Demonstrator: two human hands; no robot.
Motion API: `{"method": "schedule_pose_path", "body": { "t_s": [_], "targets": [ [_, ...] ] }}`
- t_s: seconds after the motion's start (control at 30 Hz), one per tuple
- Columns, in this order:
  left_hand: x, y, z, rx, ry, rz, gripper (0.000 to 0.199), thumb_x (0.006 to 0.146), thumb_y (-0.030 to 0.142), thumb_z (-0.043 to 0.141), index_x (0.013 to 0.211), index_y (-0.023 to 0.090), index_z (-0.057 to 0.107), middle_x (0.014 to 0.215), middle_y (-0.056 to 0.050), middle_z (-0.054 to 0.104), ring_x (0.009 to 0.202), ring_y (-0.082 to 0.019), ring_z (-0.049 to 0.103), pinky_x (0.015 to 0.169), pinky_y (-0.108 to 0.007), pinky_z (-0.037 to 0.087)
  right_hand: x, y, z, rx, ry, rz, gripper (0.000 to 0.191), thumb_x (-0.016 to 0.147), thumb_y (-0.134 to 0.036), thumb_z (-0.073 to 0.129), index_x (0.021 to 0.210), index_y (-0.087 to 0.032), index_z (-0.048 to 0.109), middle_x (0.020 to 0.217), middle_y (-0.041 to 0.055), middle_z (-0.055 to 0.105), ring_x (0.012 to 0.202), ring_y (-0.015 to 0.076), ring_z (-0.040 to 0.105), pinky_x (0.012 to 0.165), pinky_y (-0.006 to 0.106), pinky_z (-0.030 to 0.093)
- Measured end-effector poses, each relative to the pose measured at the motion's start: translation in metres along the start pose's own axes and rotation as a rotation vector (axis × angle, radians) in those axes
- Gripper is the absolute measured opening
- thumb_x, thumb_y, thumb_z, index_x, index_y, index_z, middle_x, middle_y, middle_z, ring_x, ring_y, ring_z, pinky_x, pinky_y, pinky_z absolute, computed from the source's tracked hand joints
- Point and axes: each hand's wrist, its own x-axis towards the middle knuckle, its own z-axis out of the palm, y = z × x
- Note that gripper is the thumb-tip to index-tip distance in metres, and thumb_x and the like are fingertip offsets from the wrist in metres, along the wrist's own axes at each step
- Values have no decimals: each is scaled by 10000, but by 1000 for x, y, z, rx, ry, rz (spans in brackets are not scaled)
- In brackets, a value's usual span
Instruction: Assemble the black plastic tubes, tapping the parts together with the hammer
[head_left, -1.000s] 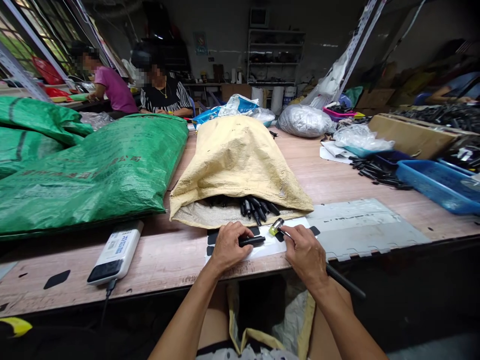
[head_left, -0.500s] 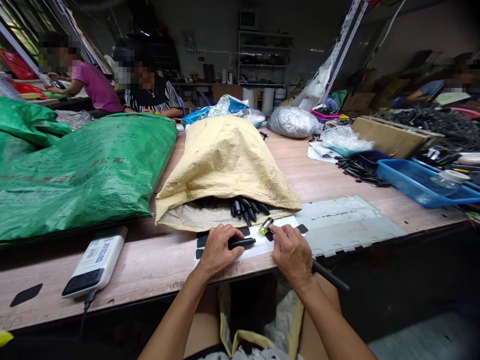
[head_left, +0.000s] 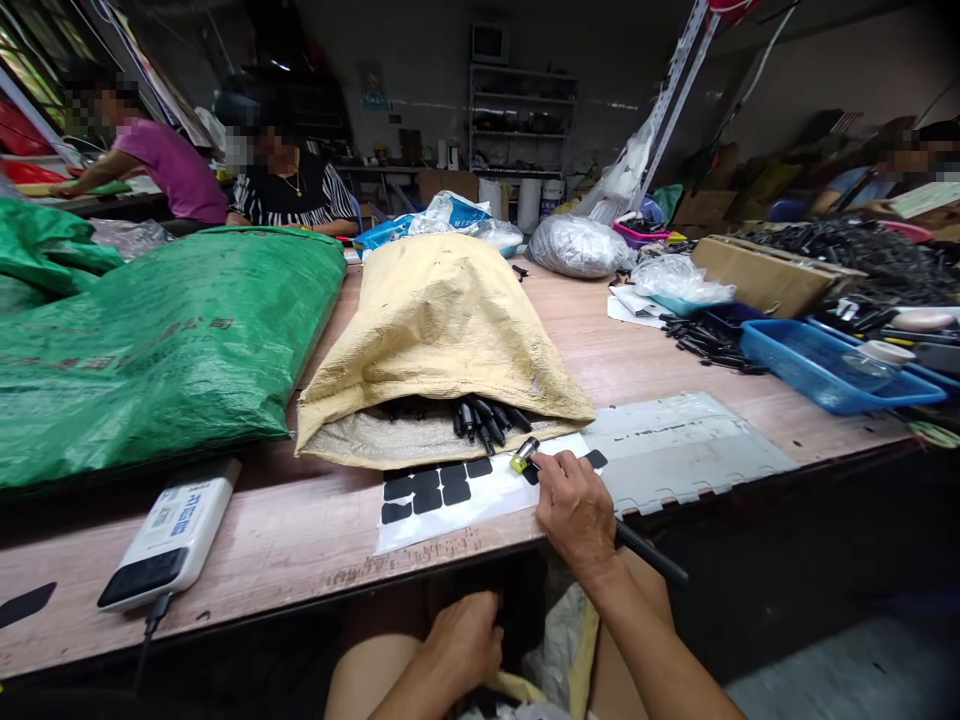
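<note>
My right hand [head_left: 576, 508] is closed around a black tool [head_left: 651, 553] with a silver and yellow-green tip, just above the table edge. Under that tip lies a white sheet with black stickers [head_left: 442, 510]. My left hand [head_left: 466, 635] is below the table edge, over an open bag [head_left: 559, 650] between my knees; its fingers are partly hidden, and I cannot make out anything in them. Several black pen-like pieces [head_left: 487, 418] lie in the mouth of a cream woven sack [head_left: 450, 320].
A green sack [head_left: 165, 350] and a white power bank [head_left: 171, 535] with a cable are at the left. To the right are a grey board [head_left: 682, 445], a blue tray [head_left: 825, 365] and black parts [head_left: 712, 345]. People [head_left: 296, 195] sit across the table.
My left hand has left the sheet and dropped below the table edge; the black piece it held over the sheet is no longer visible. My right hand has hardly moved.
</note>
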Motion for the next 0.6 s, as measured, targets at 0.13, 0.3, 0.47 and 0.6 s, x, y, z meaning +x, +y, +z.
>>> {"method": "schedule_pose_path", "body": {
  "t_s": [0.13, 0.3, 0.47, 0.6],
  "targets": [
    [15, -11, 24, 73, -85, -70, 382, 871, 166, 493, 1216, 190, 656, 1215, -164, 711, 1158, -327, 669, 952, -445, 509, 0, 0, 0, -3, 10, -5, 271, 931, -155, 547, 1145, -264, 672, 924, 40, 614, 890, 214, 494, 798, 322, 332],
    [-9, 9, -26, 75, -99, 141, 325, 800, 277, 626, 1098, 203, 731, 1072, -124, 757, 1004, -314, 708, 830, -376, 528, 0, 0, 0, -5, 15, -12, 280, 915, -153, 567, 1149, -265, 673, 926, 41, 612, 886, 215, 489, 787, 330, 327],
    [-10, 44, -126, -93, 22, 504, 210, 886, 345, 596, 986, 240, 747, 824, 3, 740, 709, -144, 636, 608, -224, 422, 0, 0, -1, -4, 16, -12, 284, 912, -151, 566, 1152, -261, 670, 917, 40, 606, 881, 211, 486, 777, 332, 323],
    [28, 72, -186, 98, 584, 523, 197, 940, 294, 544, 991, 220, 719, 925, -33, 699, 860, -179, 608, 750, -277, 447, 0, 0, -1, -7, 8, -15, 278, 913, -153, 562, 1143, -264, 669, 921, 40, 603, 877, 209, 481, 767, 329, 315]
  ]
}}
